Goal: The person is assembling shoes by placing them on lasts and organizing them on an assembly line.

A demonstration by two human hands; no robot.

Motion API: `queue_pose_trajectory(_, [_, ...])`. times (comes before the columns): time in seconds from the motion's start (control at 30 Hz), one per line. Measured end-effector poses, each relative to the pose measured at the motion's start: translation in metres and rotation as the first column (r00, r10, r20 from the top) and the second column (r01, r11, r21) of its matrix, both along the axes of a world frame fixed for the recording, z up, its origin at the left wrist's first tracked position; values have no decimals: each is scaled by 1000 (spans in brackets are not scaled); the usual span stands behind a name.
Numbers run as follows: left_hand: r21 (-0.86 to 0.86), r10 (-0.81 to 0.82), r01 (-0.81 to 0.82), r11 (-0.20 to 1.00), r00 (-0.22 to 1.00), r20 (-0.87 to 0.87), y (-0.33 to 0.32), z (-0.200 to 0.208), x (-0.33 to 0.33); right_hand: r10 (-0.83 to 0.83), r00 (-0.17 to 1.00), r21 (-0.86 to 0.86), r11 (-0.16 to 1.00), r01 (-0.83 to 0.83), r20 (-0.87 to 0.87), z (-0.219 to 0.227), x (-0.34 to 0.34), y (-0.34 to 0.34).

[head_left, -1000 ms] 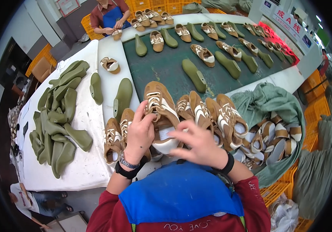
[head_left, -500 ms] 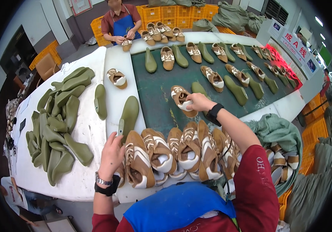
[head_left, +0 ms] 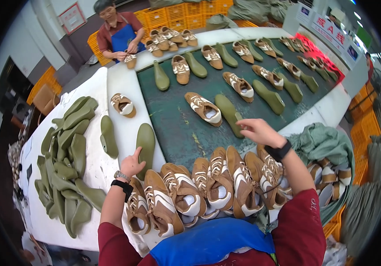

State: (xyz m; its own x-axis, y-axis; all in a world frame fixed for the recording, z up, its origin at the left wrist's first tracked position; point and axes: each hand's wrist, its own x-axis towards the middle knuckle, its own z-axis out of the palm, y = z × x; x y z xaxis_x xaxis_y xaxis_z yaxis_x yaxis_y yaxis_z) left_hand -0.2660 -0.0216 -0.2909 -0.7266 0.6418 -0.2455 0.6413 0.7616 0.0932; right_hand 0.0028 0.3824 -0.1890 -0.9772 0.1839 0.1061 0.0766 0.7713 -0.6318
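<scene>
My left hand [head_left: 132, 164] is at the near end of an olive-green shoe last [head_left: 146, 144] on the white table edge. Its index finger and thumb are apart and seem to touch the last's side. Over the dark green belt, my right hand [head_left: 261, 132] has its fingers loosely stretched toward the heel end of another green last [head_left: 228, 113]; whether they touch it I cannot tell. Left of that last, a brown sneaker [head_left: 203, 109] with white stripes lies on the belt, untouched. A row of similar sneakers [head_left: 181, 188] stands close before me.
A heap of green lasts [head_left: 68, 164] covers the white table at left, with a single last [head_left: 108, 137] and one sneaker [head_left: 123, 105] beside it. Sneakers and lasts line the belt [head_left: 172, 133]. Across it, a co-worker [head_left: 121, 35] handles a shoe. A green sack [head_left: 321, 150] stands at right.
My right hand has let go of the sneaker, which now lies on the belt, and moved right to the last. My left hand's fingers have shifted onto the last's side. The view has tilted.
</scene>
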Motion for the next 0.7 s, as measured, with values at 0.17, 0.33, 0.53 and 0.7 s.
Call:
queue_pose_trajectory(0.17, [63, -63, 70, 996, 991, -116, 84, 10, -42, -378, 922, -103, 923, 370, -83, 19, 119, 8])
queue_pose_trajectory(0.33, [45, -19, 15, 999, 997, 78, 162, -44, -14, -701, 712, -211, 702, 680, -42, -15, 240, -5])
queue_pose_trajectory(0.53, [60, 2, -26, 998, 929, 371, 166, -31, 27, -960, 233, -378, 160, 912, 156, -145, 426, -17])
queue_pose_trajectory(0.7, [142, -210, 167, 976, 899, 384, 119, 2, 15, -877, 78, -408, -141, 902, 475, -280, 503, -42])
